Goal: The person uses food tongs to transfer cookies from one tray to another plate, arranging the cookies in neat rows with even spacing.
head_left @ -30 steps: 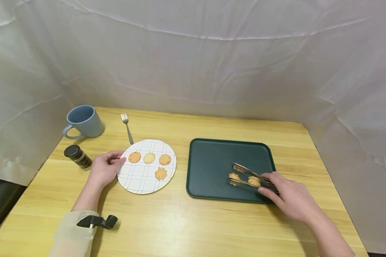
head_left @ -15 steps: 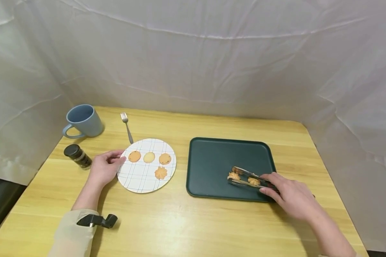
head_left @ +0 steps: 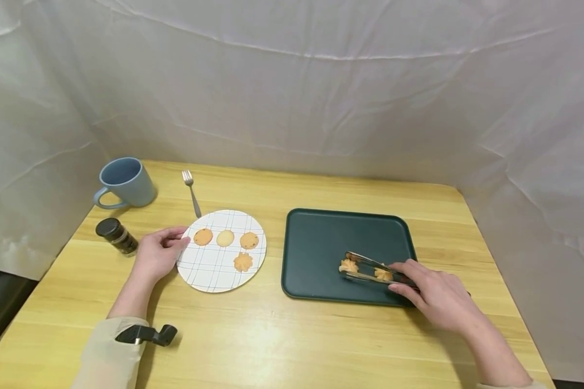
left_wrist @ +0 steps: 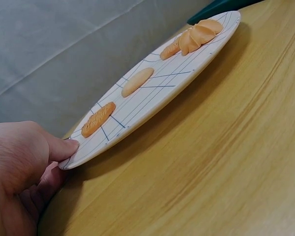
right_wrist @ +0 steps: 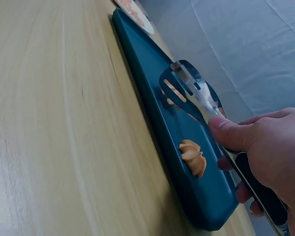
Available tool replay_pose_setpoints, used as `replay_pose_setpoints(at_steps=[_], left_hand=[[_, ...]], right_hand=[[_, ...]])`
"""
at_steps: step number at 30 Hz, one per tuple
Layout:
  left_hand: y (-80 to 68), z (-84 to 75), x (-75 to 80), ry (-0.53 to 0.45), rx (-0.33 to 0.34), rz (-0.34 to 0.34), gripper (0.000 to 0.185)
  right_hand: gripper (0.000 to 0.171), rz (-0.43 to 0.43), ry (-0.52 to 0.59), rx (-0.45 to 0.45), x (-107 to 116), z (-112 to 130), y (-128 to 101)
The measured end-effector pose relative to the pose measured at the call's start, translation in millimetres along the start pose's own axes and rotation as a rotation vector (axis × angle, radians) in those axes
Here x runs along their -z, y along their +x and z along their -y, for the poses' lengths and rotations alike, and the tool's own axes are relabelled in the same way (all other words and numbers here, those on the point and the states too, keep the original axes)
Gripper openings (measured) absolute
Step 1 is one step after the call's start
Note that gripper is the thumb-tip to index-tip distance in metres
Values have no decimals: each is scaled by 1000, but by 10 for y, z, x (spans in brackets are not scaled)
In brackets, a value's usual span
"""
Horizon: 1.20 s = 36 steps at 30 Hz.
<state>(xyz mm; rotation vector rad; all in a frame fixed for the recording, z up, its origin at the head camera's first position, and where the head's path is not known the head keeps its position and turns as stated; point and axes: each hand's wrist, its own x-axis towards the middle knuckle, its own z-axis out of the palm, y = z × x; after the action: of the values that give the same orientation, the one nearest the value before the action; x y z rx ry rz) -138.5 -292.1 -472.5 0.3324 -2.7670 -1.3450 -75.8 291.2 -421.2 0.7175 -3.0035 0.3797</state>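
My right hand (head_left: 409, 278) grips metal tongs (head_left: 365, 268) over a dark green tray (head_left: 321, 237). The tong blades are squeezed on a flower-shaped cookie (head_left: 347, 265); a second flower cookie (head_left: 383, 274) lies on the tray beside the tongs. In the right wrist view my thumb presses the tongs (right_wrist: 187, 81), and the loose cookie (right_wrist: 192, 156) sits below them on the tray (right_wrist: 152, 64). My left hand (head_left: 172, 243) pinches the left rim of a white checked plate (head_left: 209, 270) holding several cookies. The left wrist view shows my thumb on the plate (left_wrist: 152, 101) rim.
A blue mug (head_left: 126, 182), a fork (head_left: 192, 192) and a small dark-lidded jar (head_left: 117, 236) stand at the table's back left. White cloth walls close in the back and both sides. Bare wood lies along the near edge, in front of the plate and tray.
The tongs have closed on the flower cookie and moved it a little to the left on the tray. My left hand has stayed on the plate rim.
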Motion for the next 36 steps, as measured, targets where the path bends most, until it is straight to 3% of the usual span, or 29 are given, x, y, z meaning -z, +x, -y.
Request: replay_pose_setpoints(at_steps=[14, 36], left_hand=[[-7, 3, 18, 7, 0, -1, 39], [-8, 24, 1, 8, -17, -7, 37]], right_hand=[[34, -75, 31, 91, 61, 251, 207], [42, -49, 76, 249, -41, 838, 820]])
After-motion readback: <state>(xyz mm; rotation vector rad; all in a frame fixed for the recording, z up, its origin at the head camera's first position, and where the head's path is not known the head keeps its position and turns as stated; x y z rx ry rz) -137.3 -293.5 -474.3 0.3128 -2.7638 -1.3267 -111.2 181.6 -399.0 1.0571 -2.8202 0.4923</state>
